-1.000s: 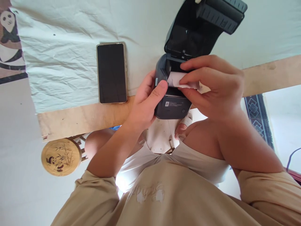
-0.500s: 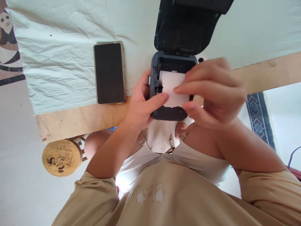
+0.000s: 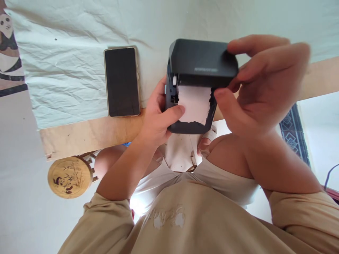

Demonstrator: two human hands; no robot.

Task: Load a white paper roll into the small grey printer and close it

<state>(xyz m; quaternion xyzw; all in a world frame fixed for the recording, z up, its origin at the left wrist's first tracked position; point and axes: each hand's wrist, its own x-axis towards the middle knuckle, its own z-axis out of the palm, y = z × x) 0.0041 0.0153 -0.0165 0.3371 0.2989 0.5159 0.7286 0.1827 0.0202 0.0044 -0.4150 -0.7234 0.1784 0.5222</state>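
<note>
A small black label printer (image 3: 189, 127) sits in my left hand (image 3: 161, 116), at the table's near edge. My left fingers wrap its left side, and the thumb presses on the white paper (image 3: 194, 106) that lies over its front with a ragged torn end. The printer's lid (image 3: 203, 58) is tilted partly down over the body, leaving a gap in front. My right hand (image 3: 265, 81) grips the lid's right edge, fingers on top and thumb lower down beside the paper. The paper roll's body is hidden beneath the lid.
A phone (image 3: 122, 82) with a dark screen lies on the pale cloth (image 3: 71, 63) left of the printer. Bare wood (image 3: 90, 135) shows along the table's near edge. A round wooden stool (image 3: 69, 177) stands at lower left, and a patterned floor strip (image 3: 293, 130) at right.
My right hand has left the paper and moved up and right to the lid. The lid, earlier swung fully back, has come down over the printer. My left hand has hardly moved.
</note>
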